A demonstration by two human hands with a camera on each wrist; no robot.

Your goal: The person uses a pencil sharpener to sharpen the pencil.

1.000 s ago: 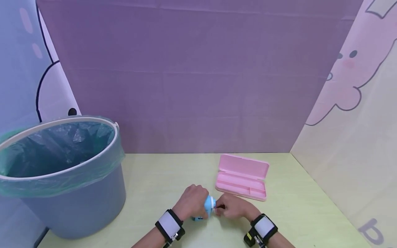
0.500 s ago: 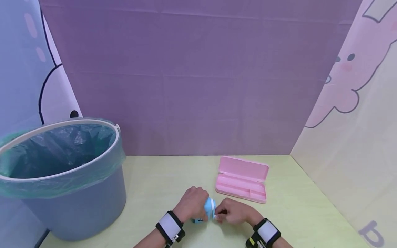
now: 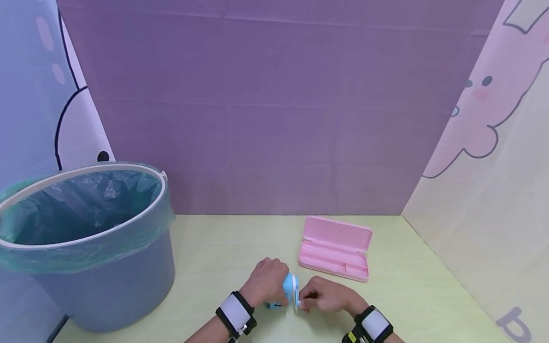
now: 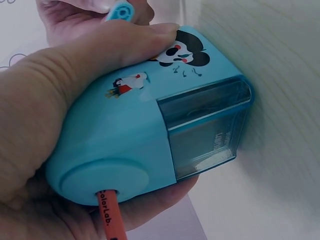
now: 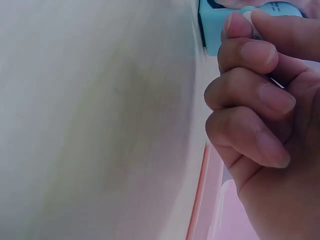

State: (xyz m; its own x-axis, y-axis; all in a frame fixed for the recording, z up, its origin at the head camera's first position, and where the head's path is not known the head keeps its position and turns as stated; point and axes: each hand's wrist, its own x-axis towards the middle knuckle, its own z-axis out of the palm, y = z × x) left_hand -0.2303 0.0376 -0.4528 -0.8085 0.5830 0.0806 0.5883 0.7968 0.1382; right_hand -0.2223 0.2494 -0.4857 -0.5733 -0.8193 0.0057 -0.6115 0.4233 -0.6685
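Observation:
A light blue crank pencil sharpener (image 4: 135, 125) with cartoon prints and a see-through shavings drawer (image 4: 205, 135) lies in the grip of my left hand (image 3: 267, 285), thumb across its printed side. A red pencil (image 4: 111, 217) marked "ColorLab." sticks into the hole in its round face; its tip is hidden inside. On the opposite face, my right hand (image 3: 328, 294) pinches the end of the crank handle (image 3: 297, 294) between thumb and forefinger. In the right wrist view its other fingers (image 5: 245, 100) are curled.
An opened pink pencil case (image 3: 334, 259) lies on the pale table (image 3: 214, 247) just behind my right hand. To the left stands a large blue-grey bin (image 3: 116, 290) with a green plastic liner. A purple backdrop (image 3: 274, 119) rises behind the table.
My right hand has shifted slightly down and right, and the crank handle has turned so that it now points down toward me. My left hand keeps its hold on the pencil sharpener.

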